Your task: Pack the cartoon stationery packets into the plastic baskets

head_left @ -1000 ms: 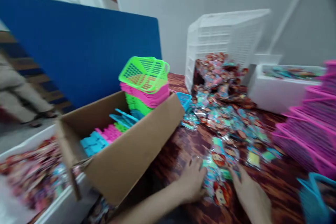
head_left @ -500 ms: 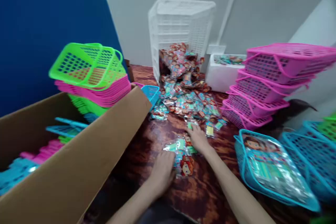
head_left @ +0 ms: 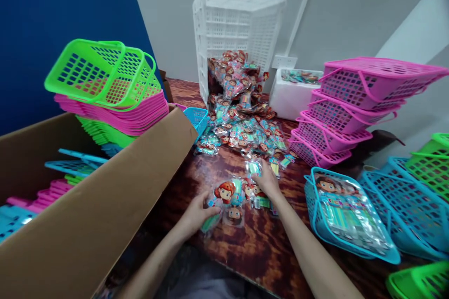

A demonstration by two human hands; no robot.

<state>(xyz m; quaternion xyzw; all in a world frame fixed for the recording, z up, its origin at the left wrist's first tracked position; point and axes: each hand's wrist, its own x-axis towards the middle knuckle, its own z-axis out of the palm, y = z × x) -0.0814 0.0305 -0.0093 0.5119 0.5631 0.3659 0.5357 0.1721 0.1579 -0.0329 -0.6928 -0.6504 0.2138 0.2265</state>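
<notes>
My left hand (head_left: 196, 214) is closed on a clear plastic packet (head_left: 211, 222) with green strips inside, its thumb lying over the film. Beside it, packets with printed cartoon faces (head_left: 234, 215) lie flat on the table. My right hand (head_left: 268, 181) has its fingertips closed on the edge of another clear packet (head_left: 253, 168), which shows pale green contents. More packets (head_left: 261, 202) lie just below the right hand's fingers. Ahead of both hands spreads a heap of the same packets (head_left: 245, 133), spilling from a tipped white plastic crate (head_left: 228, 18).
A cardboard box (head_left: 140, 182) with pink, green and blue baskets borders the left side. Pink baskets (head_left: 336, 117) are stacked at right. Nearer stands a blue basket (head_left: 312, 215) holding packets, beside more blue and green baskets. A white foam box (head_left: 284, 98) stands behind.
My left hand has shifted left and turned, now with a packet tilted in its grip. My right hand draws a packet slightly at the heap's near edge. The view has shifted a little.
</notes>
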